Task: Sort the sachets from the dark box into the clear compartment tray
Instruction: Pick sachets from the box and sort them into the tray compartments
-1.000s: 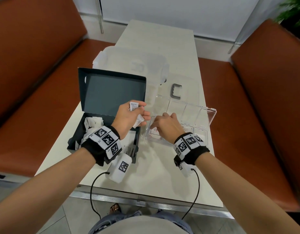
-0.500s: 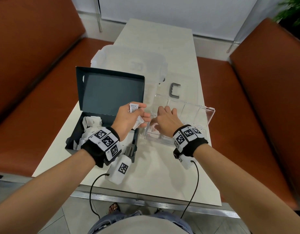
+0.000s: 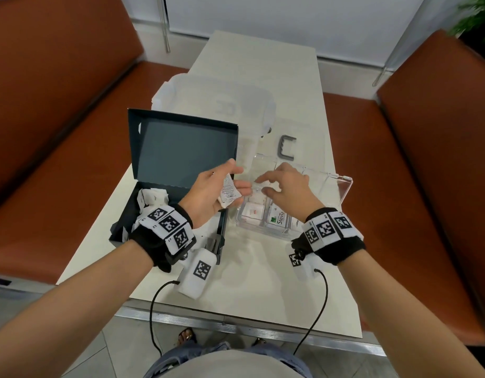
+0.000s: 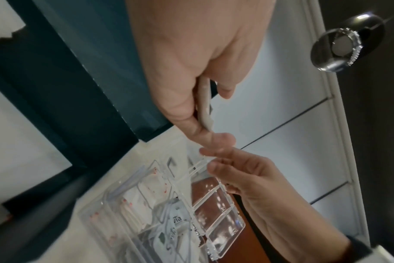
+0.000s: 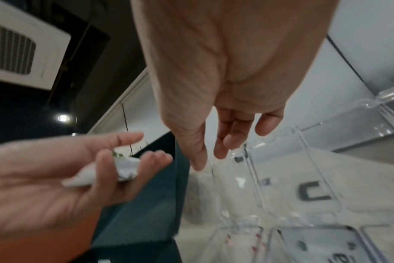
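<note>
We see a pale table [image 3: 263,268] between two rust-brown benches [image 3: 427,186], carrying everything at hand. Toward its left edge sits the dark box [image 3: 181,148], teal-black card with its lid standing open, and loose white sachets [image 3: 154,199] heaped against its left wall. Just right of the box lies the clear compartment tray [image 3: 342,186], transparent plastic split by thin dividers; the cells along its near edge already hold sachets, one white with red print [image 3: 253,211] and one marked Stevia [image 3: 279,218] in green, while the far cells look bare. Beyond the tray a grey U-shaped handle [image 3: 286,148] lies on a translucent lid [image 3: 216,105]. Our left hand [image 3: 208,192] hovers over the gap between box and tray, fingers and thumb curled round a small stack of white sachets with fine print [image 3: 229,193]. Our right hand [image 3: 286,186] hangs above the tray with fingers loosely spread, holding nothing, its fingertips [image 4: 206,152] close to the left thumb.
</note>
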A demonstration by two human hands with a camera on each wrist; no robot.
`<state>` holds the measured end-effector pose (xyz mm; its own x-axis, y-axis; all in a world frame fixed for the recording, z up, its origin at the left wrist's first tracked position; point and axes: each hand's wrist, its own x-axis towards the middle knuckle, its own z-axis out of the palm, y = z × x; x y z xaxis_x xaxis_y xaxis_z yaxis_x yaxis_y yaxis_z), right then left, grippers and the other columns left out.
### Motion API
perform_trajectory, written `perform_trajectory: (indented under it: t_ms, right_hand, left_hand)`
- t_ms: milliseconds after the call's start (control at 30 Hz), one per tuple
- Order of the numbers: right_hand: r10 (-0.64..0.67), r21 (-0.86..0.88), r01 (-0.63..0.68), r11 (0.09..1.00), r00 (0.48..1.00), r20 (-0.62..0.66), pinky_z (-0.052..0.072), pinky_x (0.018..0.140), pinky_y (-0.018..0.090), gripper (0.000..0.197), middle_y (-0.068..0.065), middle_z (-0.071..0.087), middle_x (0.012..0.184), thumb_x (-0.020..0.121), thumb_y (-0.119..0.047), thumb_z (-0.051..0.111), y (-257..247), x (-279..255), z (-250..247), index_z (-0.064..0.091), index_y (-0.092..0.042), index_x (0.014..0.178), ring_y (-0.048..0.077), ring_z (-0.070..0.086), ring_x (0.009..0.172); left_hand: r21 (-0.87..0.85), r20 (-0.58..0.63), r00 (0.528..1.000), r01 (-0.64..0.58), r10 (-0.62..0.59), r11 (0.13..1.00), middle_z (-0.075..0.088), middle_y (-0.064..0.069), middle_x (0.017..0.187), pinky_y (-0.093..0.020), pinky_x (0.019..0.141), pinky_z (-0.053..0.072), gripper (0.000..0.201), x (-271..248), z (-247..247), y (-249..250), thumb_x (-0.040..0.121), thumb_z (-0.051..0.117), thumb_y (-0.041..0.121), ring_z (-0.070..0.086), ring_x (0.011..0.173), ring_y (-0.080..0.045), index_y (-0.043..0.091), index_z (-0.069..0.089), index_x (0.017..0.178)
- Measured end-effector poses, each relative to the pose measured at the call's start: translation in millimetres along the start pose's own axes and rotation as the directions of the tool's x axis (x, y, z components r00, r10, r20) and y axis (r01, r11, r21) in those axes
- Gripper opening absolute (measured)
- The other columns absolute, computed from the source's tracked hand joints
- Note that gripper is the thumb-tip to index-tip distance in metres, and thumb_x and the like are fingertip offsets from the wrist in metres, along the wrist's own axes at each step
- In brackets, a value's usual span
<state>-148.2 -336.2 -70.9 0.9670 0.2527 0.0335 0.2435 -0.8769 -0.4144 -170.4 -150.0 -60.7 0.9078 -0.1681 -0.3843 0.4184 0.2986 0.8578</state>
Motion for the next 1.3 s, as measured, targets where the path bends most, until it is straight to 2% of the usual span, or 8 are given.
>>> perform_trajectory:
  t_ms: [100, 233, 433, 533, 700, 867, 1067, 1300]
  right_hand:
    - [-0.028, 0.222, 0.051, 0.974, 0.994, -0.105, 0.044, 0.083, 0.03, 0.024, -0.002, 0.054, 0.095, 0.09, -0.026, 0.061, -11, -8, -17, 0.066, -0.03, 0.113, 0.003, 0.048, 0.073]
    - [-0.08, 0.347, 0.08, 0.934, 0.997, -0.014, 0.038, 0.07, 0.004, 0.048, -0.005, 0.054, 0.095, 0.079, -0.04, 0.073, -30, -22, -21, 0.061, -0.027, 0.124, -0.005, 0.053, 0.074]
    - [0.141, 0.489, -0.066, 0.87, 0.983, -0.119, 0.051, 0.074, 0.016, 0.025, 0.003, 0.072, 0.086, 0.085, -0.02, 0.069, -6, -39, -24, 0.07, -0.021, 0.11, 0.012, 0.065, 0.075]
    - [0.235, 0.657, -0.109, 0.746, 0.966, -0.107, 0.058, 0.065, 0.031, 0.015, 0.016, 0.07, 0.079, 0.083, -0.011, 0.071, 8, -49, -31, 0.07, -0.016, 0.098, 0.021, 0.066, 0.066]
    - [0.29, 0.796, -0.23, 0.56, 0.954, 0.071, 0.058, 0.065, 0.027, 0.012, 0.013, 0.071, 0.088, 0.088, -0.009, 0.066, 32, -63, -38, 0.07, -0.007, 0.099, 0.017, 0.067, 0.072]
    - [0.439, 0.703, -0.328, 0.631, 0.898, 0.025, 0.051, 0.062, 0.021, 0.014, -0.004, 0.069, 0.084, 0.089, -0.015, 0.063, 49, -54, -29, 0.07, -0.018, 0.077, 0.006, 0.058, 0.07]
    - [0.393, 0.541, -0.396, 0.742, 0.911, 0.126, 0.053, 0.05, 0.02, 0.038, 0.015, 0.067, 0.084, 0.082, 0.005, 0.056, 41, -39, -11, 0.06, -0.016, 0.113, 0.017, 0.062, 0.06]
    - [0.407, 0.418, -0.415, 0.808, 0.907, 0.113, 0.056, 0.052, 0.022, 0.015, 0.018, 0.068, 0.092, 0.09, -0.001, 0.053, 35, -29, 5, 0.065, -0.005, 0.098, 0.019, 0.066, 0.064]
  left_hand:
    - [-0.116, 0.075, 0.993, 0.098, -0.09, 0.988, 0.073, -0.017, 0.103, -0.026, 0.063, 0.058, 0.042, 3, 6, 1, 0.101, 0.042, 0.036, 0.072, 0.093, -0.023, 0.003, 0.057, 0.122]
    - [-0.187, 0.248, 0.955, 0.213, -0.164, 0.959, 0.067, -0.013, 0.101, -0.028, 0.073, 0.058, 0.049, 5, 24, -1, 0.1, 0.039, 0.043, 0.066, 0.086, -0.019, 0.002, 0.059, 0.118]
    - [-0.02, 0.331, 0.934, 0.147, -0.132, 0.989, 0.067, -0.006, 0.095, -0.032, 0.089, 0.053, 0.022, 9, 52, -5, 0.097, 0.05, 0.031, 0.067, 0.083, -0.016, 0.011, 0.059, 0.099]
    - [0.153, 0.317, 0.946, 0.02, -0.068, 0.988, 0.07, -0.008, 0.104, -0.027, 0.086, 0.056, 0.021, 12, 57, -17, 0.092, 0.062, 0.013, 0.07, 0.09, -0.017, 0.009, 0.059, 0.113]
    - [0.259, 0.208, 0.977, -0.094, 0.04, 0.961, 0.071, -0.012, 0.102, -0.023, 0.07, 0.058, 0.029, 18, 62, -26, 0.083, 0.073, 0.012, 0.071, 0.084, -0.015, 0.008, 0.065, 0.111]
    - [0.353, 0.11, 0.987, -0.148, 0.116, 0.924, 0.071, -0.006, 0.093, -0.017, 0.055, 0.052, 0.019, 24, 56, -23, 0.085, 0.072, 0.012, 0.07, 0.073, -0.009, 0.012, 0.067, 0.103]
    - [0.337, 0.028, 0.992, -0.129, 0.127, 0.933, 0.069, -0.007, 0.096, -0.017, 0.054, 0.051, 0.02, 24, 37, -19, 0.085, 0.071, 0.01, 0.067, 0.078, -0.014, 0.01, 0.067, 0.105]
    - [0.314, -0.003, 0.992, -0.122, 0.13, 0.941, 0.068, -0.011, 0.099, -0.021, 0.06, 0.056, 0.022, 19, 22, -18, 0.086, 0.07, 0.007, 0.066, 0.08, -0.017, 0.007, 0.066, 0.107]
